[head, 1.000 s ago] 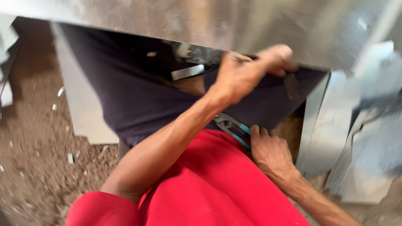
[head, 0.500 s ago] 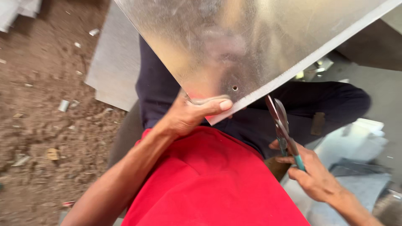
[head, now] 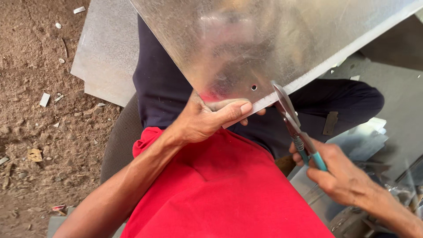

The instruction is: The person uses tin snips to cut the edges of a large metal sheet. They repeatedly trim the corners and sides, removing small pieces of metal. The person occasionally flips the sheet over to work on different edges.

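Left hand [head: 200,121] grips metal sheet [head: 264,44]; right hand [head: 341,174] holds snips [head: 293,121] at its edge.

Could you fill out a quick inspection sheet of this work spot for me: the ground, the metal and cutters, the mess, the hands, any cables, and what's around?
Surface: bare dirt ground, brown and loose.
Job's things: a shiny metal sheet held tilted above the lap, with a small hole near its lower edge; tin snips with teal handles, blade tips at that edge.
Clutter: small pale metal offcuts scattered on the dirt.
Hands: left hand grips the sheet's lower corner, thumb along the edge; right hand holds the snip handles.
Cables: nothing seen.
Surroundings: a flat grey sheet lying on the ground to the left; more sheet pieces at the right; red shirt and dark trousers.
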